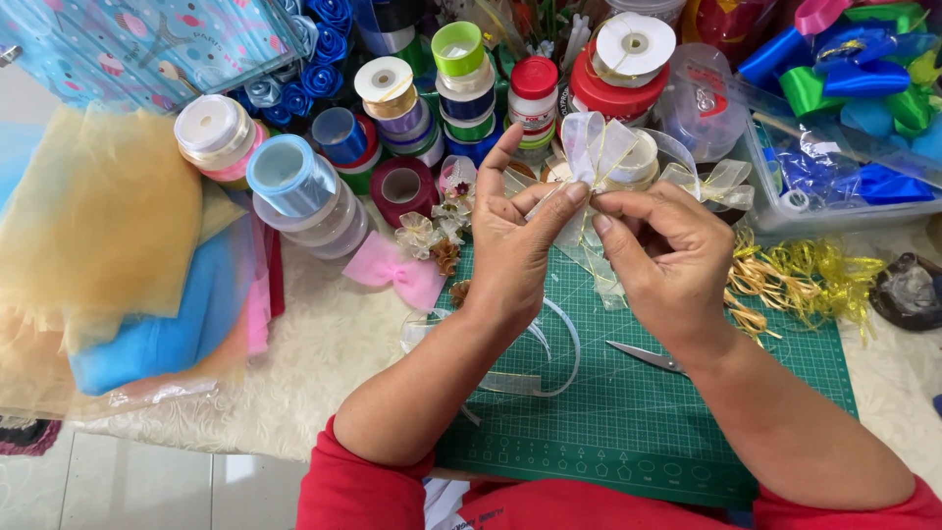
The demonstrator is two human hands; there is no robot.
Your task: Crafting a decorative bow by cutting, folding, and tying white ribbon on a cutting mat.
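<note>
My left hand [515,231] and my right hand [662,245] meet above a green cutting mat [628,412], both pinching the middle of a sheer white ribbon bow with gold edges [601,147]. The bow's loops fan upward above my fingertips, and its tails hang down toward the mat between my hands. A loose strip of the same sheer ribbon [549,373] curls on the mat under my left wrist. Scissors [643,355] lie on the mat, partly hidden by my right forearm.
Several ribbon spools [392,88] crowd the back. A pink bow [397,270] and small finished bows [432,231] lie left of the mat. Folded sheer fabrics [108,245] sit at left, a clear box of ribbons [844,118] at right, gold curled strands [805,275] beside it.
</note>
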